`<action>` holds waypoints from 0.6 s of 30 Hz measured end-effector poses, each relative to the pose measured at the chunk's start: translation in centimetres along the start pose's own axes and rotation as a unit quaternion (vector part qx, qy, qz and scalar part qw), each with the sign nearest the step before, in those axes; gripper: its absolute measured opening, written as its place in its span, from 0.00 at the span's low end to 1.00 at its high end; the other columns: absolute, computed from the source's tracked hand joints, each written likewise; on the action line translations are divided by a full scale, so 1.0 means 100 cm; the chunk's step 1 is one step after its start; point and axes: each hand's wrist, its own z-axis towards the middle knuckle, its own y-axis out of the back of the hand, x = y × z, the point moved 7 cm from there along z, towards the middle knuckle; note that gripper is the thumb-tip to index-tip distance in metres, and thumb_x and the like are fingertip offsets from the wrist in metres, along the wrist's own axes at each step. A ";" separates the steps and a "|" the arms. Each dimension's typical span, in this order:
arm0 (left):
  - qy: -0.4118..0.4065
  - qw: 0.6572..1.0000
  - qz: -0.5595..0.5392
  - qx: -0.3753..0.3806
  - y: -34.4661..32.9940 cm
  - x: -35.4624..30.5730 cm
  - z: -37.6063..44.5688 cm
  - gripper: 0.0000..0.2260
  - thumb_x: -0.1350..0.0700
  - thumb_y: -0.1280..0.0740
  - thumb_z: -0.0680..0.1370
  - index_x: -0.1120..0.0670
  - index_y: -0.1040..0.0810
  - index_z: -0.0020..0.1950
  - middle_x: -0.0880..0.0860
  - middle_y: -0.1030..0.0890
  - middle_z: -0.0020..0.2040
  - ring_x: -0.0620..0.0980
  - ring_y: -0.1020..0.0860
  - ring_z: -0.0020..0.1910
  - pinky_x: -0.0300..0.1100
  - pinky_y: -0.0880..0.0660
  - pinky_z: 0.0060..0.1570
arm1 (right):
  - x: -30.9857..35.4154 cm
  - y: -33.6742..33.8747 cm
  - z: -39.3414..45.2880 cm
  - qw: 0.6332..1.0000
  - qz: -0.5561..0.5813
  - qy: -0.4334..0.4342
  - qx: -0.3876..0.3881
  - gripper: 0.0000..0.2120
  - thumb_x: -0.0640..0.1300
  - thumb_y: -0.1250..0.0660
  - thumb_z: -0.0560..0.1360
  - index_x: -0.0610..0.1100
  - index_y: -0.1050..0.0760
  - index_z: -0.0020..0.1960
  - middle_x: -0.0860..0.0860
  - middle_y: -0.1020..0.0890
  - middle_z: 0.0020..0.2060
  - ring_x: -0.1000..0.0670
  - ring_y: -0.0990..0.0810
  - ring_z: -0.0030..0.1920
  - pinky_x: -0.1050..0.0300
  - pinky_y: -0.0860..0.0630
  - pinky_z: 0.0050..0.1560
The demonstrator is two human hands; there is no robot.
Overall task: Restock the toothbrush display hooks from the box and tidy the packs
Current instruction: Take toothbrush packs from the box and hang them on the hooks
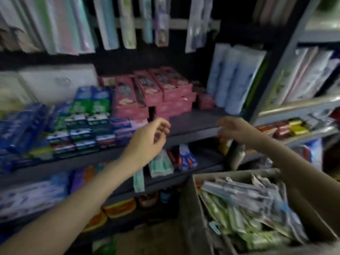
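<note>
Your cardboard box (189, 208) sits at the bottom right, and I'll place everything else off it. It's stuffed with loose toothbrush packs (244, 208), green ones lower down and grey-ish ones on top, all jumbled at different angles.

Up and to the left of the box, your left hand (150, 137) hangs in the air in front of the dark shelf (193, 124), fingers loosely curled with nothing in them. Directly above the box, your right hand (233, 129) is at the shelf's front edge, fingers fairly straight. It looks empty too, though the frame is blurry enough that I wouldn't swear to what the fingertips are touching.

Way above the box, along the top of the view, the hanging toothbrush packs (127, 24) dangle in a row from the display. Above and left of the box, on that dark shelf, there's a stack of pink cartons (156, 92), with blue and green toothpaste boxes (88, 115) further left. Straight above the box, behind your right hand, a few pale blue tubes (231, 76) stand upright.
</note>
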 end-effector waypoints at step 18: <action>0.250 0.949 0.058 0.185 -0.273 0.056 -0.048 0.10 0.61 0.36 0.76 0.53 0.28 0.57 0.50 0.23 0.54 0.47 0.25 0.54 0.37 0.29 0.53 | -0.265 -0.090 -0.066 0.953 -0.145 -0.106 0.242 0.20 0.47 0.28 0.70 0.43 0.25 0.59 0.45 0.21 0.56 0.47 0.24 0.54 0.60 0.32 0.48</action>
